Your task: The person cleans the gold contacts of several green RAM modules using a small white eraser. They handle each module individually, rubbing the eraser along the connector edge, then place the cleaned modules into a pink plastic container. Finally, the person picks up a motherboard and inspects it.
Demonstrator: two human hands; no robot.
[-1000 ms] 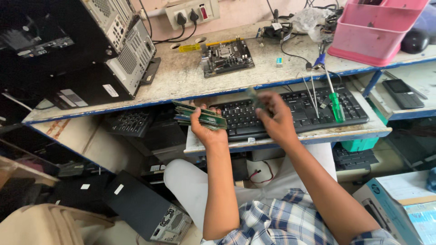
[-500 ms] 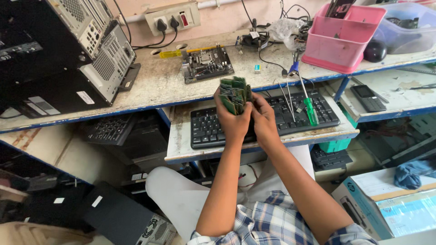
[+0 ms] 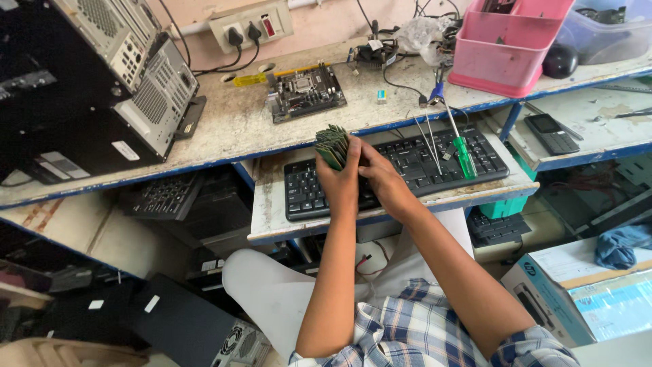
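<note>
1. I see a stack of green memory boards [image 3: 332, 145] held upright above the left part of a black keyboard [image 3: 407, 170], fanned a little at the top edge.
2. My left hand [image 3: 341, 178] is clenched around the stack from below and behind, fingers wrapped on its near side.
3. My right hand [image 3: 381, 178] presses in from the right, fingers curled against the side of the stack and touching the left hand; both hands grasp the boards together.
4. The keyboard lies on a pull-out tray [image 3: 272, 217] under the bench, and a green-handled screwdriver [image 3: 463, 155] rests across its right end with thin probes beside it.
5. Above, the worn white workbench [image 3: 231, 129] carries a bare motherboard [image 3: 305, 92] just beyond the hands, a yellow tool [image 3: 255, 79] near it, and an open computer case [image 3: 102, 81] lying at the left.
6. A pink plastic bin [image 3: 513, 41] stands at the right rear, with tangled cables beside it.
7. A wall socket strip [image 3: 251, 27] with plugs sits behind the bench.
8. A small dark phone [image 3: 553, 133] lies on a lower shelf at the right, and a printer box [image 3: 577, 292] stands on the floor below.
</note>
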